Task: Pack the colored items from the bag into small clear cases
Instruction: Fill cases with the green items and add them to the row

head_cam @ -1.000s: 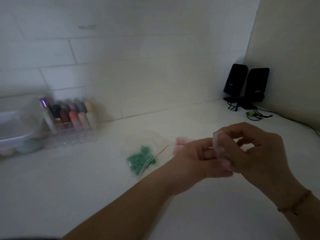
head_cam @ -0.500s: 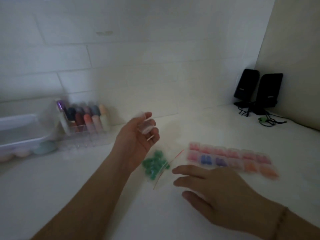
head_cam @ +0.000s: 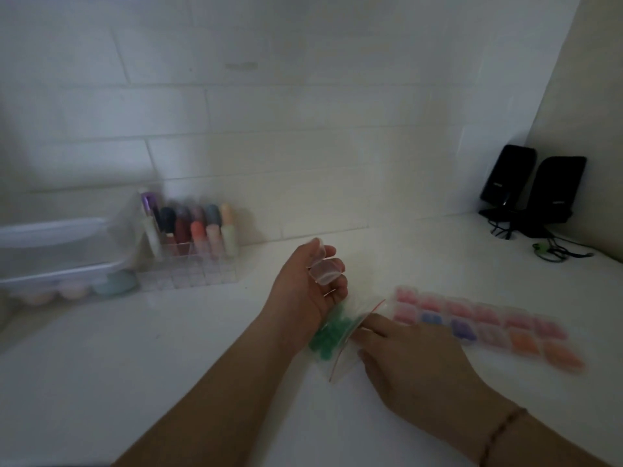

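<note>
Nearest, the right hand (head_cam: pixel 409 362) lies low over the white counter (head_cam: pixel 168 382), palm down, fingers fairly straight and pointing toward eleven o'clock. Its forefinger tip touches, or all but touches, the mouth end of the small clear bag (head_cam: pixel 344 342); blur hides whether it has pinched the plastic, so I judge the hand loose and not yet holding anything.

The bag lies flat just beyond those fingertips, its long axis running from about five o'clock up to one o'clock along the red seal strip (head_cam: pixel 357 335). The green items (head_cam: pixel 328 333) are bunched on the nine o'clock side of that strip, so they lie at ten o'clock from the right fingertips, with the seal between. That is the relation the next move turns on: the right hand is the nearer one and would have to get past the seal and reach leftward into the bag.

Just beyond, the left hand (head_cam: pixel 308 291) hovers palm up above the bag's far left corner, fingers curled round a small clear case (head_cam: pixel 322 269) whose lid looks hinged open. The case sits at twelve o'clock from the green items, close above them, so a short lift should carry each piece across.

At three o'clock from the bag, a double row of filled cases (head_cam: pixel 488 325) stretches away, pink, purple and orange. Farther off, an organiser of coloured tubes (head_cam: pixel 192 237) stands at ten o'clock, and two black speakers (head_cam: pixel 536 190) at two o'clock by the wall.
</note>
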The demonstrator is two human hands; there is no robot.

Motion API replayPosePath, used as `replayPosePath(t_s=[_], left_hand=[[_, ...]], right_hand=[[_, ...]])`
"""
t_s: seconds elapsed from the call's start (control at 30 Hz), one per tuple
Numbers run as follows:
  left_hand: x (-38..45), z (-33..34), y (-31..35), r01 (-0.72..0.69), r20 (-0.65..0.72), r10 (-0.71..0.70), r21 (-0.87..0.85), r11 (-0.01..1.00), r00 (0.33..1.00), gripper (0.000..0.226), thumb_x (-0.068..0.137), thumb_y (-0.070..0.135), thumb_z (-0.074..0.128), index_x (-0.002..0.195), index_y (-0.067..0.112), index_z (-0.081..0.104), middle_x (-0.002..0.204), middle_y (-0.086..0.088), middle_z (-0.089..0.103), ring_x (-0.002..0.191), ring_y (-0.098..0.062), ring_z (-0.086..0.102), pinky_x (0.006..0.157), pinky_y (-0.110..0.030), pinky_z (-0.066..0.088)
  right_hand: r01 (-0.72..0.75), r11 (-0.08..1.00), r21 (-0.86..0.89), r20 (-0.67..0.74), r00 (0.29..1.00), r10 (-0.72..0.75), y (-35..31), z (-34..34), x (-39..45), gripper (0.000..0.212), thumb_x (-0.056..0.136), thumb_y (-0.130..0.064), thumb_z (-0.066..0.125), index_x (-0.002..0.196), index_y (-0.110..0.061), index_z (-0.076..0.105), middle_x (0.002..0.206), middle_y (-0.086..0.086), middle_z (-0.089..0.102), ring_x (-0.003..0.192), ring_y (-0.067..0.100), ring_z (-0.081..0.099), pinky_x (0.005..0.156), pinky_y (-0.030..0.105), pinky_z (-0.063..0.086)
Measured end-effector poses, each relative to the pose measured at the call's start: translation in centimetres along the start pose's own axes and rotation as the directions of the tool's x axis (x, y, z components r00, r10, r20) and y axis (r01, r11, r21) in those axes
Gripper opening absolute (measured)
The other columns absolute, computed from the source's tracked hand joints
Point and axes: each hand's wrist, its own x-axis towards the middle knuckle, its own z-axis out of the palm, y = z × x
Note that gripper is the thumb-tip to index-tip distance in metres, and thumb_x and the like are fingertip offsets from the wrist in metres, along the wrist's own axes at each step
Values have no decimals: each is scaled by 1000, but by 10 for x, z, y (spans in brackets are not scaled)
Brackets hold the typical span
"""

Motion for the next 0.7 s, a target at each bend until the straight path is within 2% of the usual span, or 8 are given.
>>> replayPosePath(t_s=[0.13,0.23,0.27,0.37,0.43,0.5,0.6,0.7], left_hand=[[-1,-1,2,-8,52,9,-37,999,999,23,96,32,49,92,9,53,71,-8,57,61,-19,49,59,-29,43],[-8,0,6,8,206,1,-42,999,979,23,92,33,52,93,10,54,76,-10,58,61,-20,52,57,-27,46],[-12,2,5,44,276,-36,-25,999,960,23,90,33,54,93,10,54,78,-10,58,61,-19,53,55,-26,46],[-23,8,2,139,465,-173,107,984,868,25,84,35,60,92,11,57,80,-10,59,58,-18,56,51,-23,47],[-27,11,-3,121,504,-197,180,976,841,28,81,37,63,93,12,58,79,-8,61,58,-17,57,52,-23,47],[-30,14,-6,54,525,-175,238,970,833,28,85,39,59,93,12,59,79,-8,62,63,-18,56,58,-24,45],[-35,17,-8,-18,575,-156,284,959,803,34,90,44,48,96,12,56,84,-7,62,70,-19,55,63,-26,42],[-36,17,-11,30,573,-181,263,964,799,42,94,43,42,116,8,51,97,-6,61,73,-15,56,65,-28,43]], right_hand=[[-98,980,172,-63,992,110,3,-26,-4,9,70,-37,64,79,-36,65,83,-21,64,51,1,57,41,20,39],[-216,883,417,-64,962,266,10,-40,-11,20,68,-31,76,73,-36,57,71,-26,58,52,-2,50,47,13,36],[-253,786,564,-20,948,319,12,-44,-11,23,70,-25,79,73,-35,59,68,-22,59,50,1,49,48,13,37],[-247,329,911,63,874,482,19,-51,-4,17,75,-12,79,73,-27,73,55,-8,60,43,4,45,45,15,37],[-148,225,963,17,867,499,20,-56,0,7,77,-17,75,78,-24,76,64,-3,64,45,8,48,45,17,40],[-65,248,966,-51,900,433,17,-58,0,10,81,-15,72,86,-23,75,82,2,67,53,13,55,49,20,44],[-151,383,911,-49,883,466,11,-57,0,31,85,-2,69,91,-32,74,74,-7,70,50,10,59,49,16,44],[-232,562,794,-112,852,511,5,-53,3,27,78,-26,76,90,-46,63,79,-21,68,49,8,60,48,19,46]])
